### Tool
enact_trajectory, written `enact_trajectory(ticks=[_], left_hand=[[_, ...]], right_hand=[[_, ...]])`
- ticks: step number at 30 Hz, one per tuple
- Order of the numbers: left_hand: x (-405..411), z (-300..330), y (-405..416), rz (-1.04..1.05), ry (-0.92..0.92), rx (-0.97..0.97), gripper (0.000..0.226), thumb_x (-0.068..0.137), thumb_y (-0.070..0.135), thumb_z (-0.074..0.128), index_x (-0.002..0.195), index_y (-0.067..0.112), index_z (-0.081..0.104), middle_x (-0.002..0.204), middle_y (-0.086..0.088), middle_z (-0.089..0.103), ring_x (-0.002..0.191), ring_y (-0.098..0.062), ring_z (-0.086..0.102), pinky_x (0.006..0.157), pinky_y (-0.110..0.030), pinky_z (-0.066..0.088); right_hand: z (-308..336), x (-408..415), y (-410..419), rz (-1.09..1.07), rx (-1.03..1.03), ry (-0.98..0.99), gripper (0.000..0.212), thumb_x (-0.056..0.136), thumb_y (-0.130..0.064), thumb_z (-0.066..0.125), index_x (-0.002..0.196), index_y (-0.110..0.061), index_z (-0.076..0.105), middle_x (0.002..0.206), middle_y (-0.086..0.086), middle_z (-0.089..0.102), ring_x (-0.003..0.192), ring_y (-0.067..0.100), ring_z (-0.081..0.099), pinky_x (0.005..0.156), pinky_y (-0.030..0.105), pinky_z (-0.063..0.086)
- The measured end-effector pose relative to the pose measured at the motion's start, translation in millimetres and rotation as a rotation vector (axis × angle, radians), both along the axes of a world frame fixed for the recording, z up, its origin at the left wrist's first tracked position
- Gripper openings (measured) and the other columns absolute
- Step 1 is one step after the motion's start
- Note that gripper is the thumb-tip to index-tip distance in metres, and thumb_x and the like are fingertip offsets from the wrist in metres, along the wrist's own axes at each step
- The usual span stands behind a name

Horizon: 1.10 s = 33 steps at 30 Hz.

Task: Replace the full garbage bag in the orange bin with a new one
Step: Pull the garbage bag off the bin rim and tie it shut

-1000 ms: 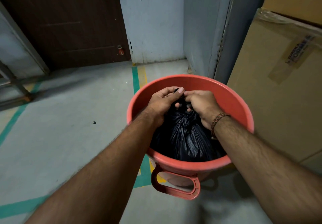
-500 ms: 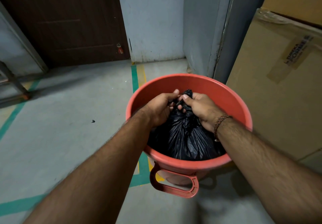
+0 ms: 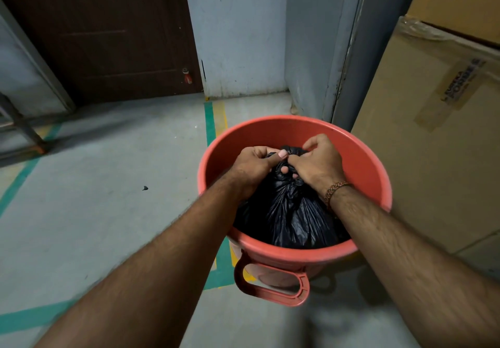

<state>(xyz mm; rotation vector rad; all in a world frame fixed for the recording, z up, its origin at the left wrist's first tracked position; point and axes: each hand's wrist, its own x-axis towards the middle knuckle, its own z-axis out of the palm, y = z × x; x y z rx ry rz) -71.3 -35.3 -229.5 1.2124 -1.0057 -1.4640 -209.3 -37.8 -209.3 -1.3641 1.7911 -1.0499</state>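
Note:
An orange bin (image 3: 362, 158) with a loop handle stands on the grey floor just in front of me. Inside it sits a full black garbage bag (image 3: 292, 218), its top gathered into a twisted neck. My left hand (image 3: 254, 163) and my right hand (image 3: 319, 161) meet over the bin, both closed on the bunched top of the bag, thumbs pressed together. A braided bracelet circles my right wrist. The bag's lower part is hidden by the bin wall.
Large cardboard boxes (image 3: 433, 131) stand close against the bin's right side. A grey door frame (image 3: 349, 50) and a wall corner lie behind it, a dark brown door (image 3: 108, 31) at the back left. Green and yellow floor lines (image 3: 209, 120) run under the bin.
Both hands have kept working the bag's neck, shifting slightly right and back over the bin. The gathered top now bunches between the fingers; the bin has stayed in place.

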Motion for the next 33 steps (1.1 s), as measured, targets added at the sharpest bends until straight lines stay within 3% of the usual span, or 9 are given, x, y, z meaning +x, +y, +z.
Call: enact_trajectory(ticks=[3, 5, 11, 16, 19, 23, 26, 29, 33], left_hand=[[0, 1, 1, 0.003, 0.02, -0.029, 0.009, 0.095, 0.009, 0.07, 0.089, 0.004, 0.074, 0.065, -0.009, 0.071, 0.053, -0.015, 0.066, 0.058, -0.026, 0.059], [0, 1, 0, 0.011, 0.025, -0.031, 0.008, 0.094, 0.009, 0.07, 0.09, 0.003, 0.074, 0.068, -0.01, 0.071, 0.056, -0.016, 0.066, 0.062, -0.028, 0.06], [1, 1, 0, 0.05, -0.058, -0.067, 0.009, 0.093, 0.01, 0.073, 0.085, 0.008, 0.073, 0.066, -0.006, 0.07, 0.054, -0.011, 0.062, 0.058, -0.023, 0.056], [-1, -1, -1, 0.059, -0.127, -0.075, 0.011, 0.091, 0.018, 0.077, 0.081, 0.015, 0.074, 0.071, -0.005, 0.072, 0.06, -0.014, 0.064, 0.065, -0.028, 0.056], [-2, 0, -1, 0.071, -0.124, -0.071, 0.011, 0.092, 0.018, 0.076, 0.082, 0.013, 0.072, 0.071, -0.006, 0.071, 0.06, -0.014, 0.063, 0.064, -0.027, 0.056], [-2, -2, -4, 0.07, -0.17, -0.06, 0.012, 0.091, 0.02, 0.077, 0.084, 0.013, 0.072, 0.075, -0.009, 0.07, 0.066, -0.019, 0.062, 0.071, -0.033, 0.055], [-2, -2, -3, 0.035, -0.144, -0.038, 0.012, 0.091, 0.019, 0.077, 0.087, 0.01, 0.072, 0.076, -0.012, 0.069, 0.063, -0.019, 0.061, 0.068, -0.031, 0.055], [-1, -2, -4, 0.035, -0.165, -0.029, 0.01, 0.092, 0.018, 0.076, 0.089, 0.009, 0.072, 0.078, -0.012, 0.07, 0.065, -0.018, 0.063, 0.065, -0.028, 0.055], [-1, -2, -5, 0.058, -0.182, 0.001, 0.008, 0.091, 0.015, 0.076, 0.084, 0.012, 0.073, 0.084, -0.013, 0.072, 0.077, -0.023, 0.063, 0.077, -0.038, 0.054]], right_hand=[[6, -5, -1, 0.129, 0.014, 0.145, 0.004, 0.084, -0.016, 0.076, 0.08, -0.017, 0.074, 0.067, -0.005, 0.072, 0.055, 0.008, 0.069, 0.05, 0.016, 0.053], [11, -10, -1, 0.246, 0.054, 0.259, 0.016, 0.095, -0.022, 0.069, 0.082, -0.017, 0.077, 0.067, -0.007, 0.07, 0.055, 0.004, 0.063, 0.044, 0.009, 0.042], [20, -15, -6, 0.448, 0.261, 0.27, 0.024, 0.085, -0.04, 0.076, 0.075, -0.018, 0.08, 0.078, 0.002, 0.078, 0.084, 0.025, 0.074, 0.083, 0.04, 0.059], [19, -23, -7, 0.464, 0.303, 0.084, 0.007, 0.09, -0.015, 0.076, 0.095, -0.012, 0.08, 0.091, 0.002, 0.081, 0.098, 0.022, 0.076, 0.097, 0.042, 0.059], [15, -22, -5, 0.421, 0.288, -0.024, 0.013, 0.092, -0.005, 0.072, 0.097, -0.016, 0.072, 0.098, 0.006, 0.078, 0.096, 0.022, 0.073, 0.095, 0.039, 0.059], [21, -24, -5, 0.383, 0.416, -0.319, 0.024, 0.094, 0.007, 0.057, 0.1, -0.016, 0.059, 0.103, 0.02, 0.074, 0.069, 0.02, 0.07, 0.059, 0.031, 0.057], [30, -29, -1, 0.522, 0.563, -0.556, 0.018, 0.096, -0.003, 0.057, 0.104, -0.015, 0.068, 0.09, 0.011, 0.076, 0.069, 0.016, 0.072, 0.053, 0.023, 0.057], [29, -32, 0, 0.637, 0.49, -0.495, 0.021, 0.082, -0.008, 0.079, 0.1, -0.016, 0.07, 0.088, 0.008, 0.072, 0.079, 0.018, 0.069, 0.061, 0.025, 0.055], [20, -28, 1, 0.584, 0.268, -0.225, 0.034, 0.08, 0.007, 0.08, 0.103, -0.015, 0.07, 0.103, 0.015, 0.074, 0.089, 0.022, 0.069, 0.075, 0.03, 0.059]])
